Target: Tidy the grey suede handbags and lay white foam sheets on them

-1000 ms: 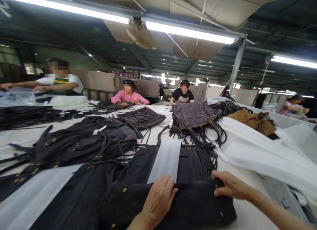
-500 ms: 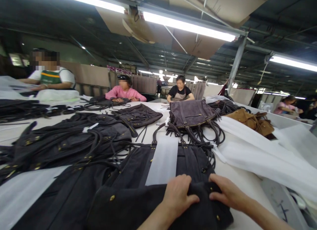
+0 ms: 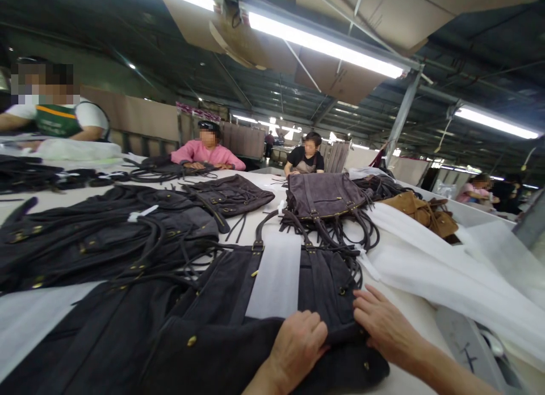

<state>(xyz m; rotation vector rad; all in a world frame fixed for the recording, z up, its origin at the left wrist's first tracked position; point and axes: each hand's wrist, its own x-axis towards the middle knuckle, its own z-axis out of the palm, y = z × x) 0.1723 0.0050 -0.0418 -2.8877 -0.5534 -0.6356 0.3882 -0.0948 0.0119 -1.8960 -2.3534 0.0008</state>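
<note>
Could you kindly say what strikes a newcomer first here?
Probably the dark bag, front and centre, with the left hand gripping it, the right hand at its edge and a white strip on it. Beyond, to the right, a brown bag stands out; overhead, a tube light.

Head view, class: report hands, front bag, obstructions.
Left hand on dark bag, near fold. Right hand at its right edge. White strip on bag; nothing visibly blocking hands.

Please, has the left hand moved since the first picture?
Yes, rightward: against the white strip, the left hand has shifted from the strip's lower end to mostly right of it.
</note>
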